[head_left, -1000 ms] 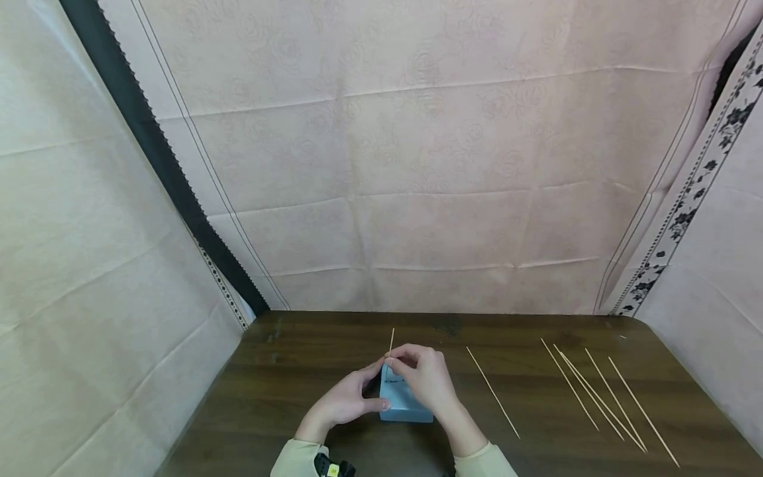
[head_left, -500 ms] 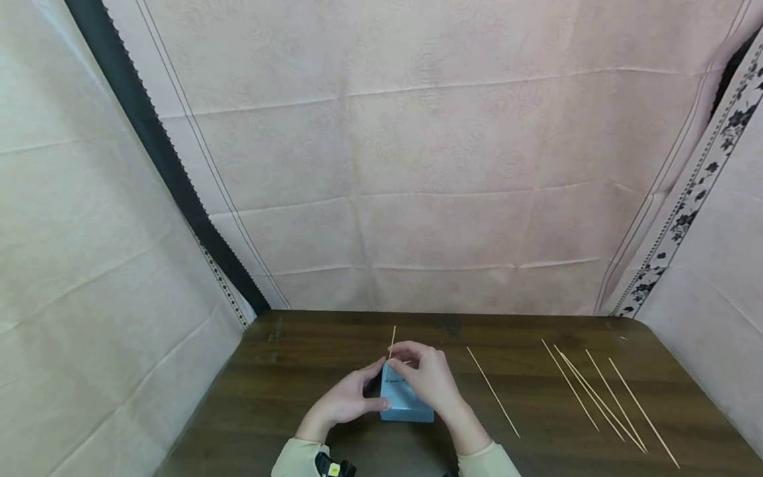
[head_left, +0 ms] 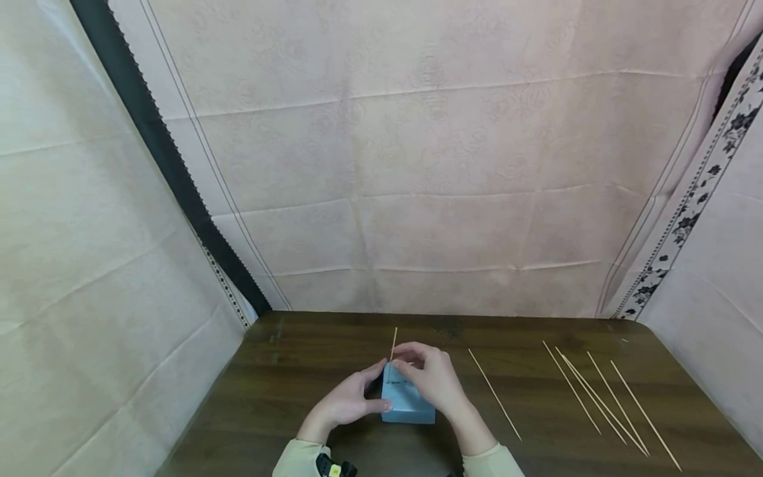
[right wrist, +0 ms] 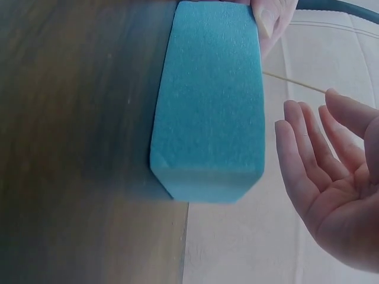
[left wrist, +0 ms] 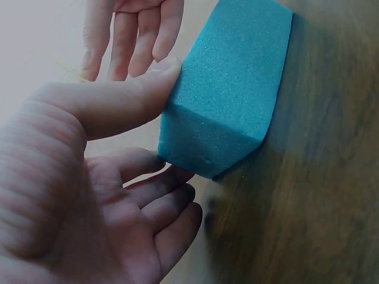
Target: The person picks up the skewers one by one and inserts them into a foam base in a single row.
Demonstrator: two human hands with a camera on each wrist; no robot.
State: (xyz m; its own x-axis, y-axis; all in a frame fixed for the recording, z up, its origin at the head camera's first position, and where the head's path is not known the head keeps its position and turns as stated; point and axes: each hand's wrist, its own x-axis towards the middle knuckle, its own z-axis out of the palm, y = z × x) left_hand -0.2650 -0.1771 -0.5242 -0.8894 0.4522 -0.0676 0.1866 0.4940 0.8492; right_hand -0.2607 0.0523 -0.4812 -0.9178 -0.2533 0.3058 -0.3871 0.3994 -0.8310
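A blue foam block [head_left: 408, 404] sits on the table, and my left hand [head_left: 347, 401] grips it from the left side. The left wrist view shows the thumb [left wrist: 136, 97] pressed to an edge of the block [left wrist: 237, 77] and the other fingers bent against its side. Over the block's far end, my right hand [head_left: 434, 377] pinches a thin bamboo skewer [head_left: 394, 341] that stands nearly upright at the far left corner. In the right wrist view the skewer [right wrist: 293, 81] runs from the block's top to my thumb and forefinger, while the remaining fingers are loosely bent.
One loose skewer [head_left: 495, 394] lies on the dark wooden table [head_left: 286, 397] right of my right hand. Several more skewers [head_left: 646, 414] lie farther right. A pale cloth [head_left: 447, 199] hangs behind the table, with cloths at both sides too.
Both hands keep their hold on the block and the skewer. Only a slight shift of the whole head view shows.
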